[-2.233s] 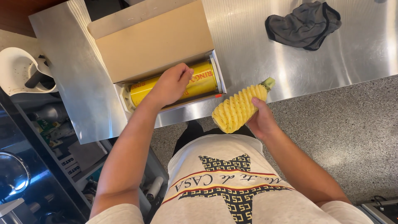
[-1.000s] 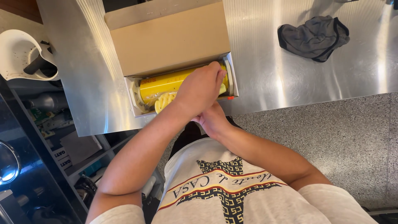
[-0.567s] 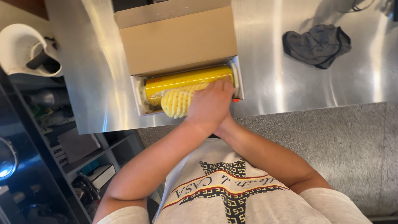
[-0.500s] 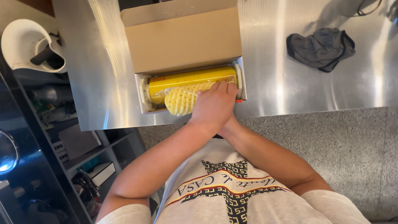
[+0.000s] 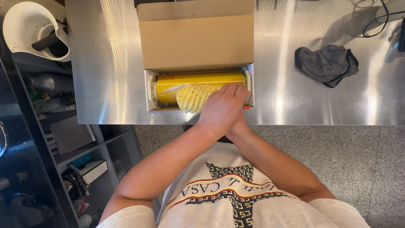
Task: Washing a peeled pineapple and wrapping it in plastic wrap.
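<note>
A peeled yellow pineapple [image 5: 192,97] lies across the front of a yellow roll of cling film [image 5: 198,79] that sits in the open tray of a cardboard dispenser box [image 5: 196,42]. A loose flap of clear film [image 5: 171,88] lies by the pineapple's left end. My left hand [image 5: 222,107] covers the pineapple's right end, its fingers curled over the fruit and reaching the roll. Only the wrist of my right hand [image 5: 239,128] shows, tucked under the left hand at the counter's edge. Its fingers are hidden.
The box stands on a steel counter [image 5: 105,76]. A crumpled grey cloth [image 5: 327,64] lies to the right, with black cables [image 5: 377,19] at the far right corner. A white perforated bowl [image 5: 31,27] and dark shelves [image 5: 71,139] with clutter are on the left. Grey speckled floor [image 5: 358,169] is below.
The pineapple has moved from beside the counter edge onto the film roll. My left hand has shifted over the fruit, and my right hand has slipped beneath it.
</note>
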